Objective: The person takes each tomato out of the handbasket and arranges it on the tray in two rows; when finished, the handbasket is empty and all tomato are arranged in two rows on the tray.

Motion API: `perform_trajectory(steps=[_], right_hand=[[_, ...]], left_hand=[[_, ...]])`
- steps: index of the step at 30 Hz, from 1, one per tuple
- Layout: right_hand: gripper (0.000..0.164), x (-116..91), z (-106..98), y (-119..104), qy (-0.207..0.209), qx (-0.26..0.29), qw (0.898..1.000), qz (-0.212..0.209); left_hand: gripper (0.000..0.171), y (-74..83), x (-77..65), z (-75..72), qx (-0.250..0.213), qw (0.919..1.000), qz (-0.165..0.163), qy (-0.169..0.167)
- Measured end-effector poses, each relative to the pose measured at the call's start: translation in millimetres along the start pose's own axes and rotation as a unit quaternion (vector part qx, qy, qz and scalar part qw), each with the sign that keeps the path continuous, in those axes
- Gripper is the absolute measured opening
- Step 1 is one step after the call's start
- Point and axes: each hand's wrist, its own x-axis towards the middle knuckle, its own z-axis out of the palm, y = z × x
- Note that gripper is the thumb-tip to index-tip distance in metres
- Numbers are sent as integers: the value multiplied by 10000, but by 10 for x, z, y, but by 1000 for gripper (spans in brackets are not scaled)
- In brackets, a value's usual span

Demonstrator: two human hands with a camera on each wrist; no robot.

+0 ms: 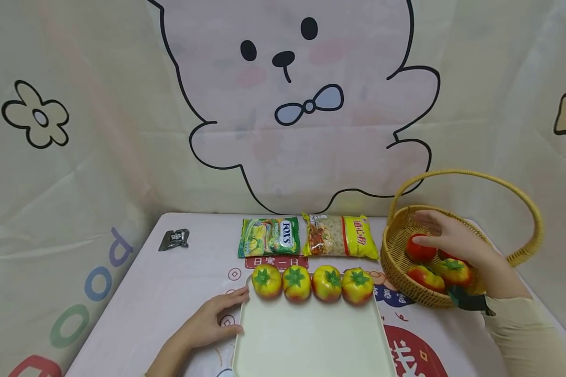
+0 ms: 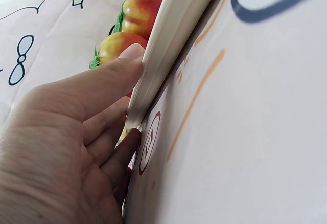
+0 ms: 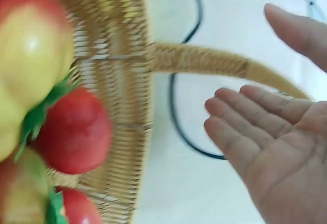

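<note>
My left hand (image 1: 208,320) touches the left rim of a cream tray (image 1: 311,335), its thumb on the rim (image 2: 153,55) in the left wrist view. Several persimmon-like fruits (image 1: 327,283), yellow and red with green leafy caps, stand in a row along the tray's far edge. Over a wicker basket (image 1: 420,301) is my right hand (image 1: 453,238), its fingers extended and nothing in its palm (image 3: 291,152). Inside the basket lie a red fruit (image 1: 421,248) below the fingers and several more red and yellow fruits (image 3: 30,50).
Behind the tray lie a green candy bag (image 1: 270,237) and a yellow packet (image 1: 340,236). A small black packet (image 1: 174,239) is at the far left. The tall basket handle (image 1: 523,204) arches beside the right arm, and printed fabric (image 1: 311,157) hangs behind the table.
</note>
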Motion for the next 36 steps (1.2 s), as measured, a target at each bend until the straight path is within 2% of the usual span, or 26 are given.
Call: perform_trajectory(steps=[14,22,29,31,36], right_hand=[[81,456,11,394,-766,-527,9935,661],[79,581,35,527,-1282,-841,9848,811],[81,630,89,554,-1430,-1384,9754,952],[81,633,101,544,-1444,-1452,9741,954],[75,630,131,538,-1623,-1290,9693,1319]], left_hand=[[62,9,-11,-10,-6,10000,-45,-11],[62,0,-4,-1,0,10000,64,-6],[61,-12,-7,10,86,10000,16,-22],[61,-16,-8,12,99,9999,19,-20],[61,-23,-9,18,116,9999,15,20]])
